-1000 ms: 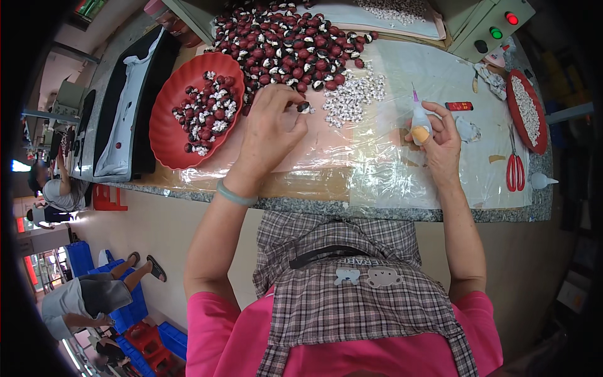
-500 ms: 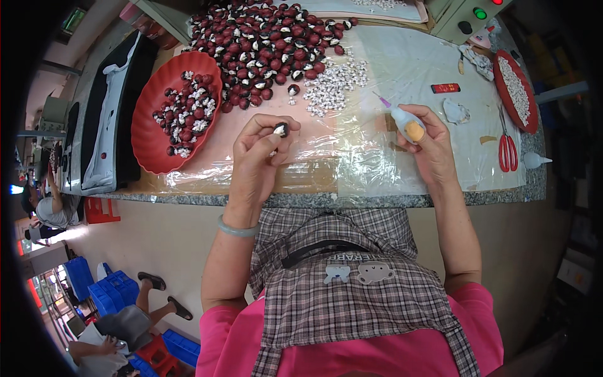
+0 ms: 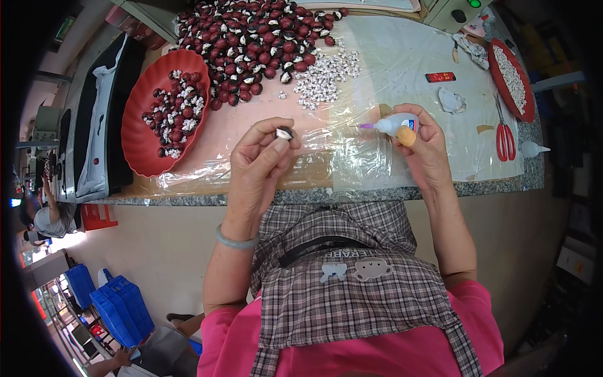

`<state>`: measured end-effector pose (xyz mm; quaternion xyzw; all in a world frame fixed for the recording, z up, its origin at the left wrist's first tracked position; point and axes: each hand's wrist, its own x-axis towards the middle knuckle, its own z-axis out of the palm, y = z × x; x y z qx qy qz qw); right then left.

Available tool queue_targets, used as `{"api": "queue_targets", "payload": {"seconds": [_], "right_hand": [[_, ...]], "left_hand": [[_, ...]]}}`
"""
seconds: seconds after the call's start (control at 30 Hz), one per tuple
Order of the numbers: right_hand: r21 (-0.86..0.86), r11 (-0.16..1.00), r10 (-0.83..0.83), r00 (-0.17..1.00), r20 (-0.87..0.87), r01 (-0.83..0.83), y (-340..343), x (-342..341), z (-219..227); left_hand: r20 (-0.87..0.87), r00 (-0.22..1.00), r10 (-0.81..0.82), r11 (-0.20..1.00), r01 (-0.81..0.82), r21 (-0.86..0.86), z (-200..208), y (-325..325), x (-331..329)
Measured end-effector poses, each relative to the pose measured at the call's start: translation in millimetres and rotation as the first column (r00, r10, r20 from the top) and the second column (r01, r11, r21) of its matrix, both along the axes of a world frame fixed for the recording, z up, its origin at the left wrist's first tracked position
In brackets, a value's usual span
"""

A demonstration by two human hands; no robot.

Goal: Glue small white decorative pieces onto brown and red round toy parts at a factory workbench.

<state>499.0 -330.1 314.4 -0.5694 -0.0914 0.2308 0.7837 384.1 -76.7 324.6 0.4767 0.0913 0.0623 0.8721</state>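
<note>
My left hand (image 3: 256,151) is closed in a pinch on a small black-and-white ball (image 3: 284,133), its white side facing up. To the right, my right hand (image 3: 431,147) grips a small squeeze bottle (image 3: 388,124) with a thin purple nozzle. The bottle lies level in the hand, its nozzle pointing left toward the ball with a gap between them. A yellow finger cot (image 3: 406,136) covers the right thumb. Beyond the left hand lies a big heap of dark red, black and white balls (image 3: 251,47), beside a spread of small white pieces (image 3: 320,78).
A red scalloped bowl (image 3: 133,125) at left holds balls with white pieces on them. At right are a red dish (image 3: 529,107) of white pieces, red-handled scissors (image 3: 505,143), another small bottle (image 3: 532,149), a red packet (image 3: 440,77) and crumpled tissue (image 3: 451,100). Clear plastic covers the tabletop.
The bottle has swung from pointing up and left to lying level, its nozzle now aimed at the left hand. The ball has turned to show more white. The view has shifted slightly.
</note>
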Motion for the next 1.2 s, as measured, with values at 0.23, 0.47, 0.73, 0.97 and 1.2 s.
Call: {"api": "queue_targets", "payload": {"seconds": [0.23,0.47,0.73,0.97,1.2], "right_hand": [[-0.059,0.998,-0.001,0.991,0.131,0.008,12,-17,31],[-0.250,0.964,0.041,0.876,0.480,0.092,19,-34,41],[-0.324,0.938,0.105,0.789,0.606,0.125,17,-35,38],[-0.292,0.944,0.074,0.768,0.637,0.151,20,-35,36],[-0.312,0.936,0.084,0.757,0.648,0.163,22,-36,35]], "left_hand": [[-0.058,0.992,-0.110,0.993,0.112,0.027,-8,-22,-12],[-0.140,0.986,-0.090,0.988,0.106,0.111,-8,-34,-15],[-0.119,0.985,-0.128,0.984,0.142,0.111,-13,-33,-15],[-0.131,0.980,-0.147,0.980,0.163,0.115,-13,-33,-15],[-0.133,0.980,-0.150,0.979,0.166,0.121,-14,-32,-16]]}}
